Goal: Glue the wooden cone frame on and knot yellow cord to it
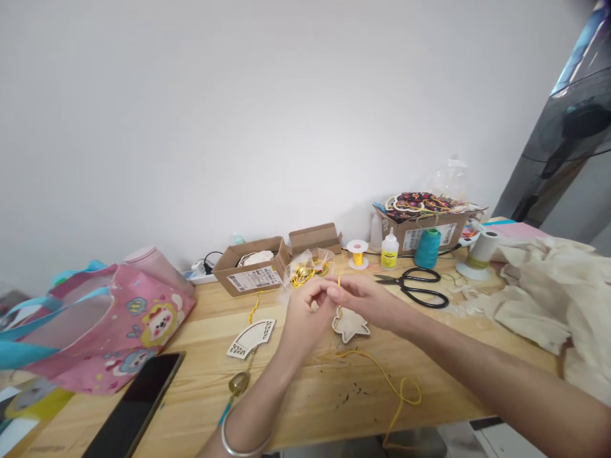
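My left hand [310, 312] and my right hand [365, 298] meet above the middle of the table, fingertips pinched together on a yellow cord [339, 280]. Just below the fingers a pale wooden piece with a scalloped outline [351, 326] hangs or lies close to the tabletop; which one I cannot tell. A long loose stretch of yellow cord [382, 371] runs over the wood to the front edge. Left of my hands lies a fan-shaped wooden piece [252, 338] with a small brass bell [239, 383] below it.
Black scissors [420, 287], a glue bottle [389, 250], a yellow spool [358, 254] and a teal thread cone [427, 249] stand or lie behind. Cardboard boxes [251, 280] line the wall. A pink bag [138, 318] and phone [136, 407] are left, cream cloth [539, 292] right.
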Tool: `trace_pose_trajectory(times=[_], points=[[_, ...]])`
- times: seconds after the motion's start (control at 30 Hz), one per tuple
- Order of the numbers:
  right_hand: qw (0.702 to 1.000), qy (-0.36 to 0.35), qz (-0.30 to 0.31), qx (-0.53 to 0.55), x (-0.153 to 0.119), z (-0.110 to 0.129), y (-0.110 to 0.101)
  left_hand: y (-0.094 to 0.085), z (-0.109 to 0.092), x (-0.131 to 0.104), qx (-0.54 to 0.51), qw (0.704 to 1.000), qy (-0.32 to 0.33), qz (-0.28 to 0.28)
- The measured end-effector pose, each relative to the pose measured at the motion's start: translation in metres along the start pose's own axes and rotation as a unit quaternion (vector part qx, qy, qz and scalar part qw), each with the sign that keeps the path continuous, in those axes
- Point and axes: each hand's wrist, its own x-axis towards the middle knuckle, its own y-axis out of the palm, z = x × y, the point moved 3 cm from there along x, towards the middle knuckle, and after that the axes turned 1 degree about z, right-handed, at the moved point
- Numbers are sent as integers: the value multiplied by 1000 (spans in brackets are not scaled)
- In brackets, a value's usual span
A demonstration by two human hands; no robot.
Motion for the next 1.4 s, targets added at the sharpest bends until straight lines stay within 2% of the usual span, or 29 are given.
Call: trace_pose_trajectory(times=[0.1,0.2,0.27,0.33,0.37,0.43,0.47,0.5,0.57,0.6,0.63,0.73,0.8,0.9,0.97,1.03,1.13,1.3,1.4], points=[[997,14,21,70,2,-18,9,3,9,-3,107,994,-10,7],[985,55,-72,145,-3,-32,1,13,20,-10,118,990,-63,50],[956,87,-147,238,-12,-34,-11,23,22,-21,96,986,-95,94],[919,104,-174,338,-26,-26,-25,33,20,-35,82,976,-105,171],[908,113,-157,371,-34,-19,-32,37,18,-42,79,964,-101,235],[904,108,-135,391,-49,-4,-47,41,17,-52,62,919,-88,378],[910,106,-112,384,-54,2,-53,40,20,-51,68,907,-89,406],[920,106,-97,365,-58,5,-58,36,25,-46,91,914,-88,386],[949,119,-81,279,-57,1,-64,26,40,-27,167,946,-88,265],[965,127,-75,218,-53,-6,-65,24,47,-17,209,950,-68,222],[977,134,-71,150,-47,-15,-64,25,54,-10,247,942,-49,221],[991,117,-67,-23,-27,-49,-55,38,70,1,294,911,-27,287],[982,108,-88,-126,-21,-70,-49,44,74,1,296,906,-19,303],[958,120,-120,-230,-24,-91,-45,43,76,1,295,913,-23,281],[954,127,-134,-235,-29,-98,-43,38,75,5,286,926,-26,244],[961,142,-138,-193,-32,-101,-40,35,71,11,264,944,-18,196],[964,179,-144,-130,-32,-106,-38,38,65,21,216,965,3,151],[953,212,-165,-139,-29,-119,-41,57,73,21,163,966,11,202],[941,221,-158,-203,-30,-123,-44,54,85,17,176,964,-12,201]])
